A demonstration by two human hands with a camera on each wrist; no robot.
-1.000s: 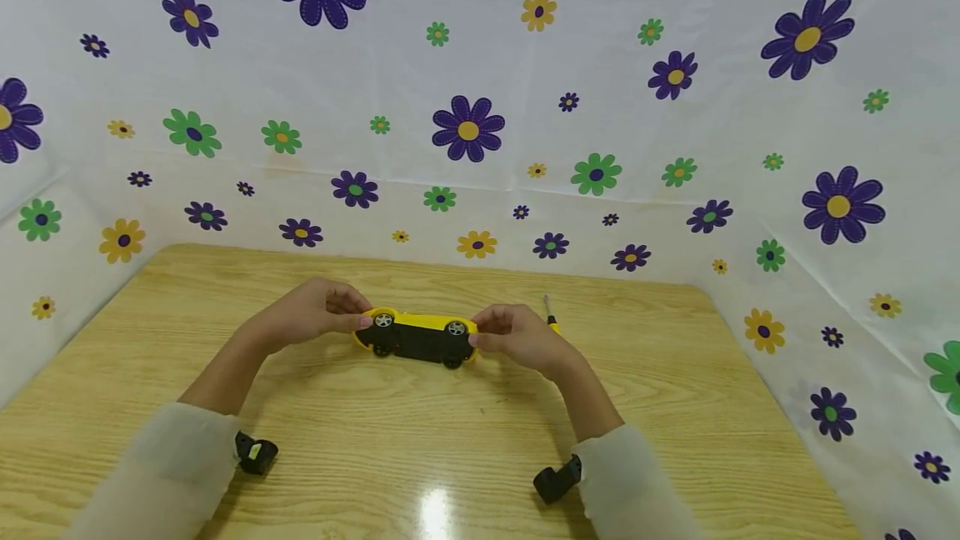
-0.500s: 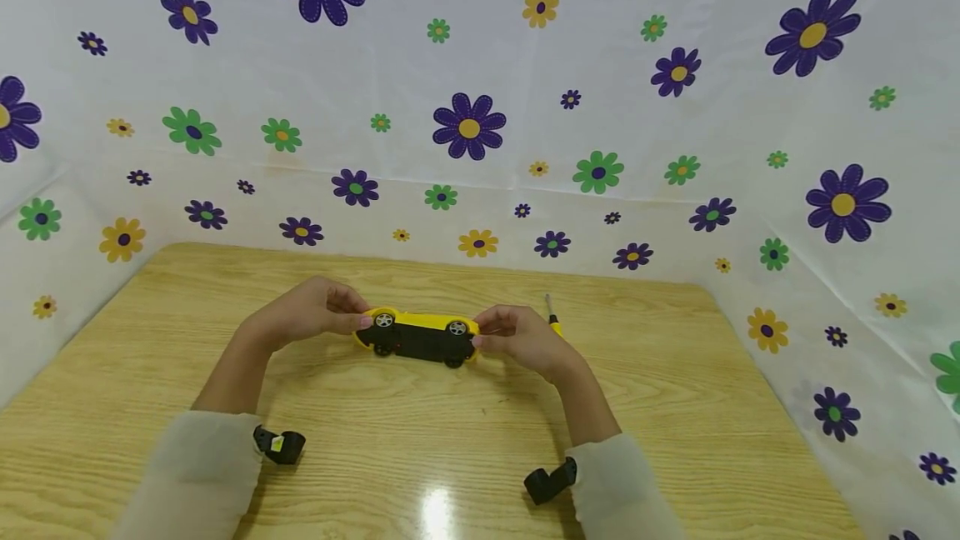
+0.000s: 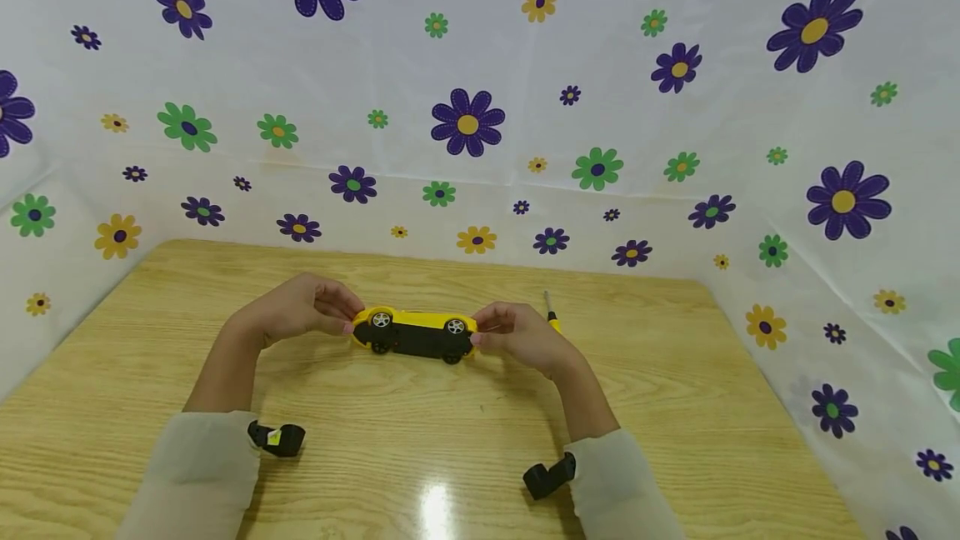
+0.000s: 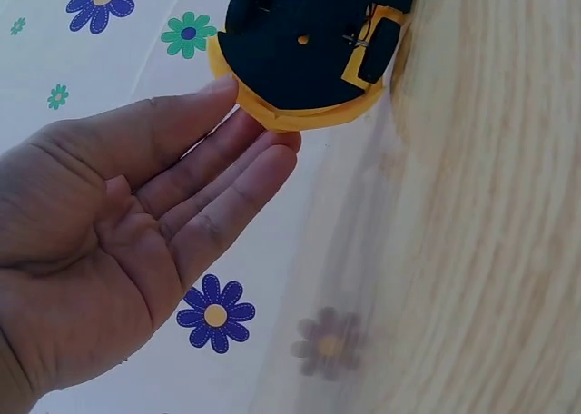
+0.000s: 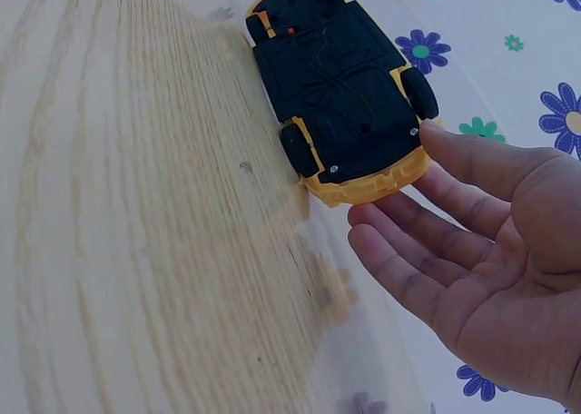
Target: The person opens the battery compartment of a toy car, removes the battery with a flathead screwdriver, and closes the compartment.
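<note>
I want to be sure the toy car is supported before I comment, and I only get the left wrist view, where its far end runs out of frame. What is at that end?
Observer: The right hand pinches that end of the toy car.
Operator: Any detail underneath there?
Observer: Yes, the right wrist view shows two small silver screws near that end.
Operator: Any tool nearby?
Observer: A screwdriver lies beyond the right hand in the head view, partly hidden by it.

Your left sleeve [image 3: 197, 473] and right sleeve [image 3: 621, 486] are pale off-white, ending partway up your forearms [image 3: 227, 377]; your left camera [image 3: 291, 440], black and blunt-ended, bears a yellow-and-white label [image 3: 274, 437], and your right camera [image 3: 547, 478] is black too
</note>
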